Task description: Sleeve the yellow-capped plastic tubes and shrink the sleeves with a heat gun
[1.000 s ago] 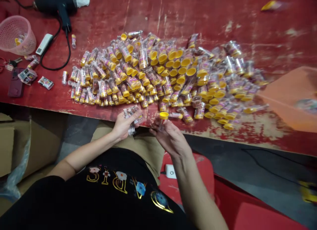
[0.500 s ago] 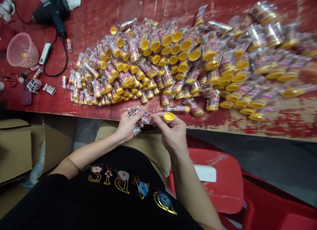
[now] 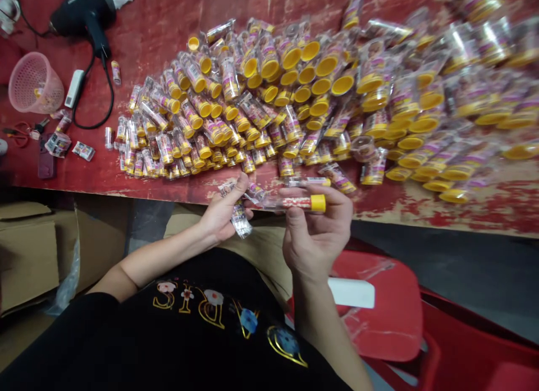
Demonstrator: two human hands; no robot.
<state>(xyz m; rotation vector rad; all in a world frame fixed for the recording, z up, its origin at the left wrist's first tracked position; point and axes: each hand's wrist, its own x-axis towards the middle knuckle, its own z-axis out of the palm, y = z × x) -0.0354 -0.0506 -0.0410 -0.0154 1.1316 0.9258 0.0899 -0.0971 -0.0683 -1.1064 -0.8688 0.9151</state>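
My left hand (image 3: pixel 221 214) is closed on a small bunch of printed clear plastic sleeves (image 3: pixel 241 221), its thumb pressed on top. Between the thumb and fingers of my right hand (image 3: pixel 318 239) lies a clear tube (image 3: pixel 297 202) with a yellow cap (image 3: pixel 318 203) and red and white contents. The tube is level, its capped end pointing right. Its left end meets one printed sleeve (image 3: pixel 256 192) beside my left fingers; whether it is inside the sleeve I cannot tell. Just behind, another yellow-capped tube (image 3: pixel 307 182) rests on the table.
A large heap of sleeved yellow-capped tubes (image 3: pixel 227 121) spreads over the red table (image 3: pixel 168 20). At the left are a heat gun (image 3: pixel 86 14), pink basket (image 3: pixel 36 85), red-handled scissors (image 3: pixel 17 133) and loose sleeve packs (image 3: pixel 58 145). Cardboard boxes (image 3: pixel 27 256) and a red stool (image 3: pixel 387 323) stand below the edge.
My right hand has shifted right and turned the tube from cap facing me to lying level. The sleeves in my left hand now show more, hanging lower.
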